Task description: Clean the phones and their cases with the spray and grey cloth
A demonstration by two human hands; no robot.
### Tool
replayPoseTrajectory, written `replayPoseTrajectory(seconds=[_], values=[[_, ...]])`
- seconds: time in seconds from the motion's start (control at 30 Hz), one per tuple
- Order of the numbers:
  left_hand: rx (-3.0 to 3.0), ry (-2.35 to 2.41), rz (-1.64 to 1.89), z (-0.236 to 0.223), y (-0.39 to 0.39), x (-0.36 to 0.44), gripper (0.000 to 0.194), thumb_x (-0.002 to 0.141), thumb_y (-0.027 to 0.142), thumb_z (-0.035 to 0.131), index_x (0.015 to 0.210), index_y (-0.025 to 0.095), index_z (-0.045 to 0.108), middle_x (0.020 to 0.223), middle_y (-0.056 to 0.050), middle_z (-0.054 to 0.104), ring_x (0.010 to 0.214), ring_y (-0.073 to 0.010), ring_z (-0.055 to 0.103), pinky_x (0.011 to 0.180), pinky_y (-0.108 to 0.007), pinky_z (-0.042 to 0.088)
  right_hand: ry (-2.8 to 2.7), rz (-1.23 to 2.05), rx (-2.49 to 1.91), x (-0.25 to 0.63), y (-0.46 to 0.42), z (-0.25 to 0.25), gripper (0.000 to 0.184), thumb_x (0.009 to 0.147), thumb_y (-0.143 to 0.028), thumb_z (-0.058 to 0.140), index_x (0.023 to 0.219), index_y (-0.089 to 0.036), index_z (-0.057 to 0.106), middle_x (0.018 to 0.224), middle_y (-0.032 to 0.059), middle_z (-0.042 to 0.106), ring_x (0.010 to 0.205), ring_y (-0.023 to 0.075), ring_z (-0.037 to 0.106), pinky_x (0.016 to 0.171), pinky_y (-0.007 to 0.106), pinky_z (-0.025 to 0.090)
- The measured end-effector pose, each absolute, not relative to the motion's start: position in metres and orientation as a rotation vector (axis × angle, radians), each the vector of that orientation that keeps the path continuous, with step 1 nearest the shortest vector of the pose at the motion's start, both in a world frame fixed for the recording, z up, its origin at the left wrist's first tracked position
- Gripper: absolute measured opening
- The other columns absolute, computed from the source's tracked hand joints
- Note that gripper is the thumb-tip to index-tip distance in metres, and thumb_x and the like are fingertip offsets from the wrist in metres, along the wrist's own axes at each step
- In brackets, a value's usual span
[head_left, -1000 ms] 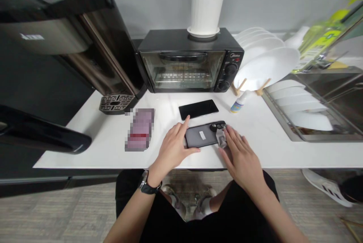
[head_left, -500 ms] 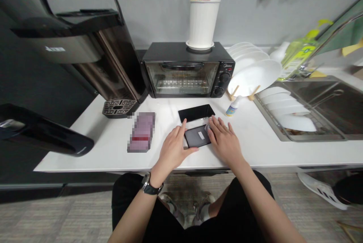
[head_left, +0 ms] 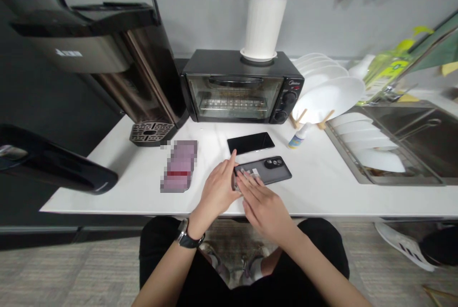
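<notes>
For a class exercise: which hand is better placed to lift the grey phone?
Probably the right hand: its fingers lie across the phone's back, while the left hand sits at its end.

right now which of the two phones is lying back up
The grey phone, touched by the left hand and right hand, lies back up with its camera bump showing; the black phone, nearer the toaster oven, lies screen up, untouched.

Only "Midea" reads clearly — on the front of the toaster oven [head_left: 286,99].
</notes>
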State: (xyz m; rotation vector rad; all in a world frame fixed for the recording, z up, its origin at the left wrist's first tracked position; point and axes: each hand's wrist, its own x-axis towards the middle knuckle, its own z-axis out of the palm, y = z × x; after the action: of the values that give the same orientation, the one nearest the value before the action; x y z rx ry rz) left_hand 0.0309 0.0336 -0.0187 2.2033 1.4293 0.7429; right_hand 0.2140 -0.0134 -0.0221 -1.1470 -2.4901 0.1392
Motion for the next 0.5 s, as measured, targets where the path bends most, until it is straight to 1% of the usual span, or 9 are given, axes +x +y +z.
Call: replayPoseTrajectory(seconds=[0.1, 0.2, 0.27, 0.33, 0.4, 0.47, 0.5], values=[[2.200, 1.425, 0.759, -0.017, 0.034, 0.032, 0.118, 0.078, 0.023, 0.086, 0.167, 0.030, 0.008, 0.132, -0.009, 0.062, 0.124, -0.0299, 0.060, 0.108, -0.048, 0.050, -2.459, 0.032, -1.260, 0.253, -0.025, -0.029, 0.062, 0.107, -0.023, 0.042, 0.166, -0.014, 0.026, 0.168, 0.0115, 0.036, 0.157, 0.0267, 0.032, 0.125, 0.053, 0.038], [2.199, 1.404, 0.768, -0.014, 0.035, 0.032, 0.116, 0.078, 0.032, 0.089, 0.167, 0.033, 0.013, 0.132, -0.008, 0.064, 0.123, -0.0300, 0.061, 0.109, -0.049, 0.049, -2.316, -0.076, -1.484, 0.281, -0.020, -0.034, 0.063, 0.109, -0.032, 0.044, 0.167, -0.016, 0.024, 0.167, 0.0138, 0.037, 0.156, 0.0313, 0.034, 0.122, 0.058, 0.041], [2.204, 1.390, 0.756, -0.013, 0.035, 0.033, 0.114, 0.079, 0.034, 0.089, 0.166, 0.034, 0.016, 0.131, -0.007, 0.065, 0.123, -0.0296, 0.061, 0.109, -0.048, 0.048, -2.223, -0.093, -1.600, 0.287, -0.007, -0.036, 0.062, 0.109, -0.036, 0.041, 0.165, -0.013, 0.027, 0.166, 0.0171, 0.037, 0.155, 0.0342, 0.036, 0.121, 0.060, 0.040], [2.207, 1.392, 0.748, -0.012, 0.034, 0.033, 0.113, 0.079, 0.033, 0.089, 0.166, 0.034, 0.017, 0.131, -0.007, 0.065, 0.124, -0.0296, 0.061, 0.109, -0.047, 0.048, -2.150, -0.060, -1.691, 0.281, 0.010, -0.036, 0.061, 0.110, -0.037, 0.038, 0.162, -0.006, 0.034, 0.166, 0.0221, 0.035, 0.154, 0.0370, 0.037, 0.121, 0.061, 0.039], [2.208, 1.399, 0.750, -0.012, 0.033, 0.033, 0.113, 0.079, 0.034, 0.089, 0.166, 0.034, 0.017, 0.133, -0.008, 0.064, 0.125, -0.0298, 0.060, 0.110, -0.047, 0.048, -2.092, -0.032, -1.751, 0.264, 0.025, -0.035, 0.061, 0.109, -0.037, 0.038, 0.157, 0.002, 0.040, 0.166, 0.0280, 0.032, 0.155, 0.0404, 0.033, 0.122, 0.062, 0.036], [2.212, 1.407, 0.755, -0.014, 0.033, 0.033, 0.112, 0.080, 0.035, 0.088, 0.166, 0.034, 0.016, 0.136, -0.009, 0.062, 0.126, -0.0303, 0.059, 0.110, -0.048, 0.048, -2.139, -0.006, -1.681, 0.245, 0.035, -0.033, 0.060, 0.108, -0.032, 0.040, 0.155, 0.005, 0.041, 0.166, 0.0297, 0.030, 0.157, 0.0396, 0.028, 0.125, 0.061, 0.032], [2.212, 1.410, 0.757, -0.014, 0.033, 0.033, 0.112, 0.081, 0.035, 0.088, 0.167, 0.034, 0.016, 0.137, -0.009, 0.062, 0.126, -0.0305, 0.059, 0.110, -0.048, 0.048, -2.208, 0.013, -1.596, 0.238, 0.037, -0.032, 0.059, 0.107, -0.030, 0.040, 0.156, 0.004, 0.041, 0.166, 0.0282, 0.031, 0.158, 0.0371, 0.026, 0.126, 0.059, 0.030]])
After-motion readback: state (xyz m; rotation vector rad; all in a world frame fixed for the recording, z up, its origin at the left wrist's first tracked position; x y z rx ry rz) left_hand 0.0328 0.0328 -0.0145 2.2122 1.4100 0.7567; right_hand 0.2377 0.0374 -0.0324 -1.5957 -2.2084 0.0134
